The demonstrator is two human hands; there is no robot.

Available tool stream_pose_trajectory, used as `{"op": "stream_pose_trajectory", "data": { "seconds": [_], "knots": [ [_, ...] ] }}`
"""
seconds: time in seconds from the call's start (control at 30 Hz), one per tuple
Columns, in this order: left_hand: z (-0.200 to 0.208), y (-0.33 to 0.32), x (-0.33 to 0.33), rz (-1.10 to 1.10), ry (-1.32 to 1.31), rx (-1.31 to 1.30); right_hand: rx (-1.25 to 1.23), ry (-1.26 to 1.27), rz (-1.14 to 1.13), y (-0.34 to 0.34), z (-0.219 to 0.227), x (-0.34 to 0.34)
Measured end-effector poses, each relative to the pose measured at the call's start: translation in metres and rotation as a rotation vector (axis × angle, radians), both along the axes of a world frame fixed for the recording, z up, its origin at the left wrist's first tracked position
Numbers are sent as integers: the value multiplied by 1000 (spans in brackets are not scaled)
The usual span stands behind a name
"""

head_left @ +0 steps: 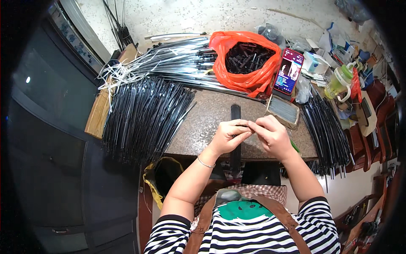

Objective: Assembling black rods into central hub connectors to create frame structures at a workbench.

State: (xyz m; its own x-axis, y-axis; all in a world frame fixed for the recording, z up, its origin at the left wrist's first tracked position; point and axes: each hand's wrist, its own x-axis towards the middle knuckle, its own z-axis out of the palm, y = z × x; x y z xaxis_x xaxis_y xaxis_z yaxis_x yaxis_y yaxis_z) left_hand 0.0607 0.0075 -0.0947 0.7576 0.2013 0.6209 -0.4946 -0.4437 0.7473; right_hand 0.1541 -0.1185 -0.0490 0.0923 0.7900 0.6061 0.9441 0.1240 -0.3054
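We see left hand (229, 136) and right hand (272, 136) pinched closed, contents unclear; black rods (236, 113) look light, stiff, slick; we'd grip mid-length.

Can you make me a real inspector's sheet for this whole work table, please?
Surface: speckled tabletop, partly bare.
Job's things: narrow row of black rods below the hands; large black rod piles at left and right; red bag of dark parts; open box of thin pieces.
Clutter: lit phone, green-lidded bottle.
Hands: left hand and right hand meet at the fingers; anything pinched is too small to tell.
Cables: can't tell.
Surroundings: patterned wall, dark panels.
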Motion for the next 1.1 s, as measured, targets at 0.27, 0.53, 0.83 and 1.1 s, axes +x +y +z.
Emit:
{"op": "stream_pose_trajectory", "data": {
  "seconds": [0.27,0.53,0.83,1.1],
  "knots": [
    [-2,7,0,-233,58,-141,-33,357,17,4,-1,2],
    [0,5,-5,-171,66,-91,-17,359,31,-2,-2,-7],
    [2,3,-5,-129,65,-42,19,86,158,-1,7,2],
    [3,5,-3,-189,110,-44,-78,639,193,0,2,7]
  ]
}}
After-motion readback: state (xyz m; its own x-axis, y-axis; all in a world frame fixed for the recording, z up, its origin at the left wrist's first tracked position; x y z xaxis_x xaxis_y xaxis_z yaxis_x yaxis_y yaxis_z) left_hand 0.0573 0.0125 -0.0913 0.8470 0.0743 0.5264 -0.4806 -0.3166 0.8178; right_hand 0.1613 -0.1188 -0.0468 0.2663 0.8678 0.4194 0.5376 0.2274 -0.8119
